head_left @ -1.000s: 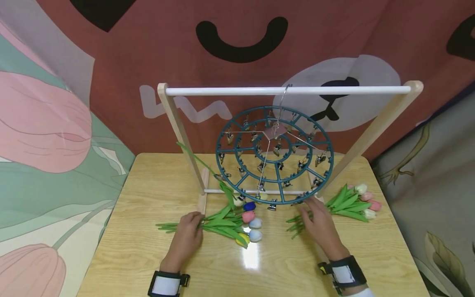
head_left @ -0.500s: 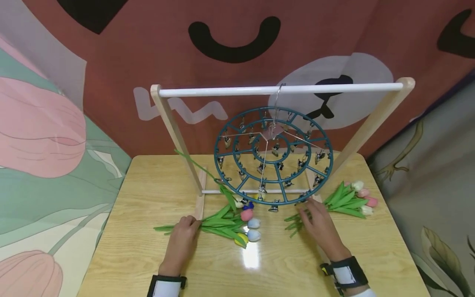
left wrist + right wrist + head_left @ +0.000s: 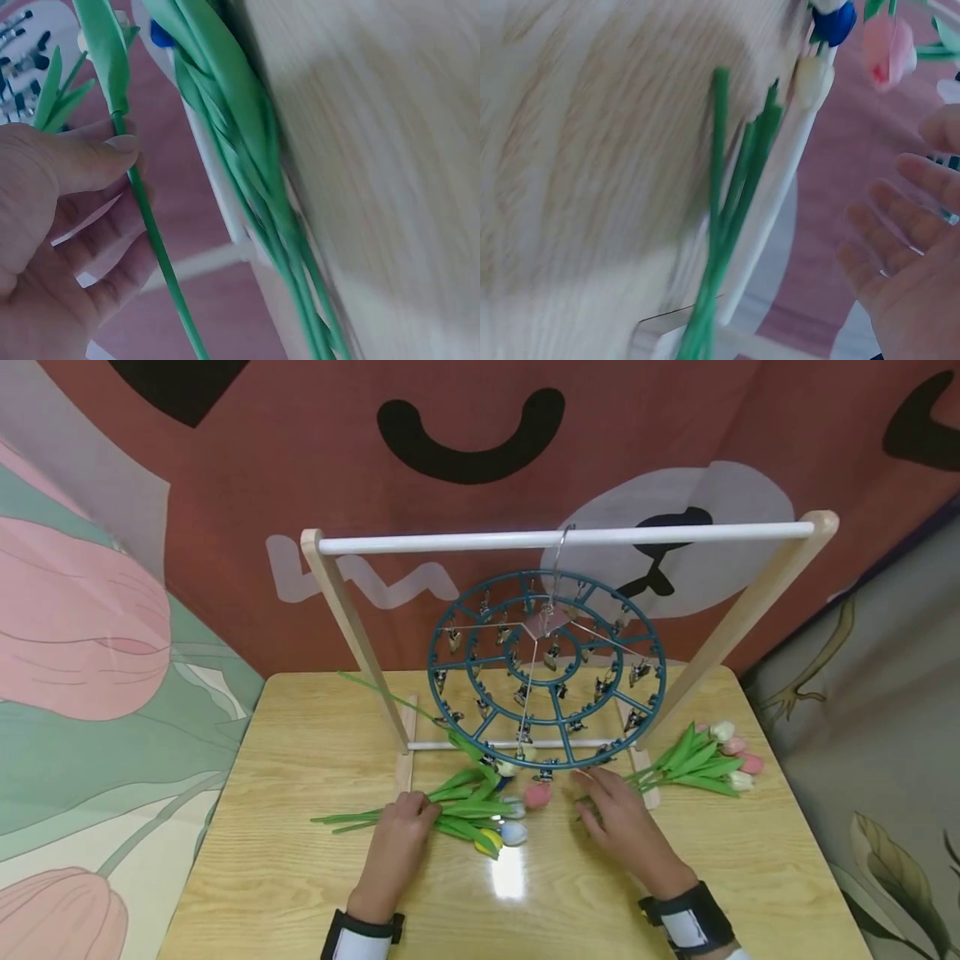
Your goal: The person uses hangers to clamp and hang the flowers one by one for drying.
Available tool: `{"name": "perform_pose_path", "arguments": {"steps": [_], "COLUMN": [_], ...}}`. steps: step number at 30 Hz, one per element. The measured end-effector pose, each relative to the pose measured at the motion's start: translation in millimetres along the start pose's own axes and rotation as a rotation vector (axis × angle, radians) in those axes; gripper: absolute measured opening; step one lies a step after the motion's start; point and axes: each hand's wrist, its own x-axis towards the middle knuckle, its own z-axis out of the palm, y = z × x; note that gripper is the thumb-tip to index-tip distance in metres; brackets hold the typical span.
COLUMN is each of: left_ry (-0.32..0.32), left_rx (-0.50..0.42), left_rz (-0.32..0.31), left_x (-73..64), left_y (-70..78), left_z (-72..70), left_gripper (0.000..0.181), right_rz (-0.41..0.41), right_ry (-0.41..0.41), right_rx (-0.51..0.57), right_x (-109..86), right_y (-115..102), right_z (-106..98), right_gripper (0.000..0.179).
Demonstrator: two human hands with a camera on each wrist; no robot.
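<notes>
My left hand (image 3: 401, 839) pinches the green stem of an artificial tulip (image 3: 156, 236) between thumb and fingers, raised off the bunch; a pink tulip head (image 3: 537, 795) shows ahead of this hand. Beneath lies a bunch of tulips (image 3: 247, 142) with yellow, light blue and dark blue heads. My right hand (image 3: 622, 827) has its fingers extended, with nothing seen in them, under the near edge of a round blue-green clip hanger (image 3: 566, 724). Another tulip stem (image 3: 367, 685) slants up and left from the hanger's left edge, seemingly clipped there.
The hanger, ringed with metal clips, hangs by a hook from the white bar (image 3: 465, 541) of a wooden stand (image 3: 757, 589). A second bunch of pink and white tulips (image 3: 697, 762) lies at the table's right, stems toward the right hand. A printed curtain stands behind.
My left hand has moved right and lifted one tulip, its pink head shifting right away from the bunch. My right hand has moved slightly left. The hanger has swung slightly.
</notes>
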Motion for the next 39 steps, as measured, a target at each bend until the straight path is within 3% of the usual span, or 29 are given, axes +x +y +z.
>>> {"name": "perform_pose_path", "arguments": {"steps": [7, 10, 12, 14, 18, 25, 29, 33, 35, 37, 39], "left_ry": [-0.017, -0.004, 0.003, 0.006, 0.004, -0.010, 0.052, 0.190, 0.227, 0.213, 0.154], "left_rx": [-0.024, -0.026, -0.029, -0.035, -0.052, -0.062, -0.090, -0.166, -0.220, -0.302, -0.412], "left_rz": [0.074, 0.107, 0.122, 0.128, 0.130, 0.125, 0.125, 0.159, 0.173, 0.153, 0.078], "left_x": [15.1, 20.7, 23.8, 26.3, 29.7, 33.3, 35.9, 34.1, 31.2, 27.8, 25.3], "left_y": [25.2, 34.0, 39.2, 44.0, 52.0, 57.1, 60.3, 63.8, 65.1, 66.3, 67.4], "left_z": [6.0, 8.4, 9.1, 8.9, 8.0, 7.8, 5.9, 3.0, 2.4, 3.3, 5.1], "left_gripper": [0.023, 0.021, 0.020, 0.019, 0.020, 0.022, 0.020, 0.010, 0.009, 0.014, 0.021], "right_rz": [-0.204, -0.250, -0.269, -0.275, -0.267, -0.208, -0.194, -0.165, -0.157, -0.157, -0.159], "right_ry": [0.035, 0.026, 0.005, -0.018, -0.045, -0.073, -0.045, -0.013, 0.007, 0.028, 0.046], "right_rx": [-0.060, -0.086, -0.087, -0.072, -0.052, -0.060, -0.063, -0.045, -0.018, 0.028, 0.082], "right_x": [6.1, 9.2, 11.5, 13.1, 13.6, 10.8, 10.5, 10.9, 11.1, 11.1, 11.6], "right_y": [-16, -22, -26, -29, -30, -26, -24, -22, -21, -21, -23], "right_z": [3, 4, 4, 4, 4, 0, -3, -5, -7, -8, -9], "right_gripper": [0.048, 0.042, 0.048, 0.053, 0.033, 0.036, 0.036, 0.035, 0.033, 0.027, 0.014]}}
